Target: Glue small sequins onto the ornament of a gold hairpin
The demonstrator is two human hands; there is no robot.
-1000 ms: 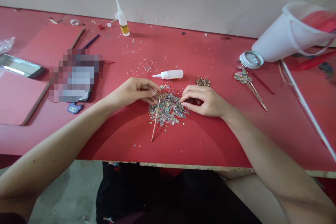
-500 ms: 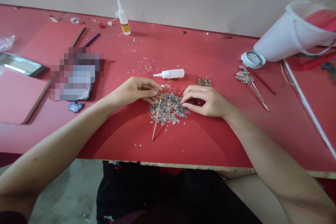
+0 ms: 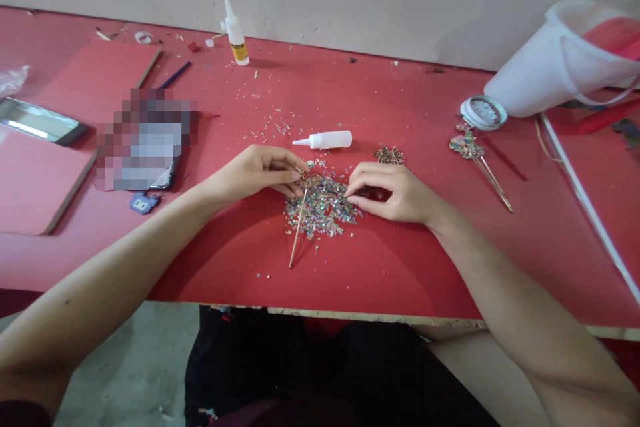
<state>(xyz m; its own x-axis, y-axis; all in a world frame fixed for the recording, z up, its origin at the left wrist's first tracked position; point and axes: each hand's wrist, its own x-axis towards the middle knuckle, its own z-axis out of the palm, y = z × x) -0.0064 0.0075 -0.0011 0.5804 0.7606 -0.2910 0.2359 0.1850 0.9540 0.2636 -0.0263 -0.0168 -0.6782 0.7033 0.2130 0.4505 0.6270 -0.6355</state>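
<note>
On red table [image 3: 410, 273], left hand [image 3: 267, 175] pinching gold hairpin [image 3: 299, 230] by its head over flake pile [image 3: 327, 208], head looking mostly unfilled; right hand [image 3: 390, 192] half-curled at pile's edge, any hold cannot tell; farther right, decorated hairpin [image 3: 467, 146], seemingly finished

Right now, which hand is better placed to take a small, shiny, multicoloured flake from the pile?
Probably the right hand: it is at the edge of the flake pile, while the left hand holds the thin, golden metal hairpin.

From the wearer's head, one view looks forward and down, near the red table [image 3: 400, 280].
</note>
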